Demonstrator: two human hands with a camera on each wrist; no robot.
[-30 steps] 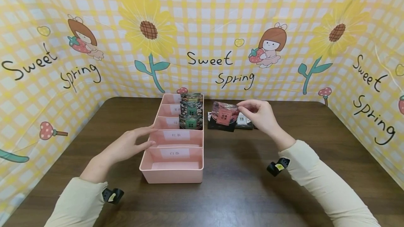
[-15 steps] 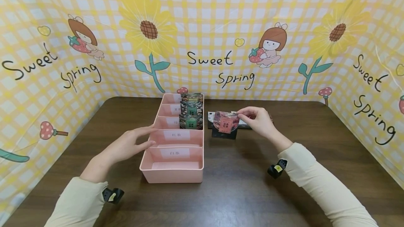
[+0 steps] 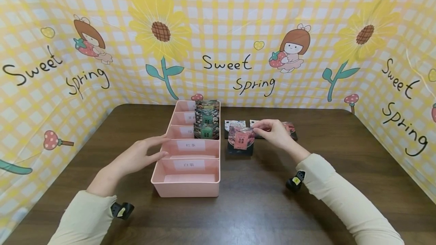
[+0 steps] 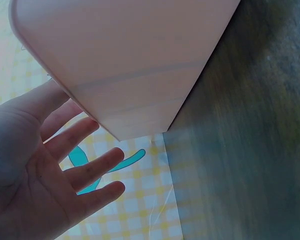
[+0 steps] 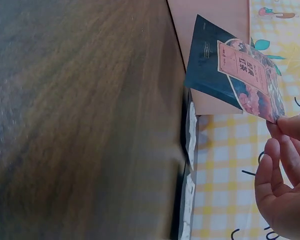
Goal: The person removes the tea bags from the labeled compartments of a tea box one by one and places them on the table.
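Note:
My right hand (image 3: 277, 133) pinches a black tea sachet with a pink label (image 3: 241, 141) by its upper right corner. In the right wrist view the sachet (image 5: 235, 72) is held up off the table, in front of the pink box's outer wall (image 5: 215, 30). The pink divided box (image 3: 185, 190) has paper labels in its compartments; green-labelled tea sachets (image 3: 206, 131) stand in the rear ones. My left hand (image 3: 136, 156) rests at the box's left rim, thumb and forefinger at the edge. The left wrist view shows its other fingers (image 4: 97, 167) spread loosely beside the box wall.
Behind the held sachet, several more sachets lie on the brown table (image 3: 259, 199): a white-topped one (image 3: 235, 123) and a reddish one (image 3: 291, 128) among them, partly covered by the right hand. A yellow checked cloth (image 3: 218, 29) hangs behind the table.
My right hand has brought the pink-labelled sachet down and nearer the front, then slightly left towards the box. The sachets behind it show more now. The left hand has stayed at the rim.

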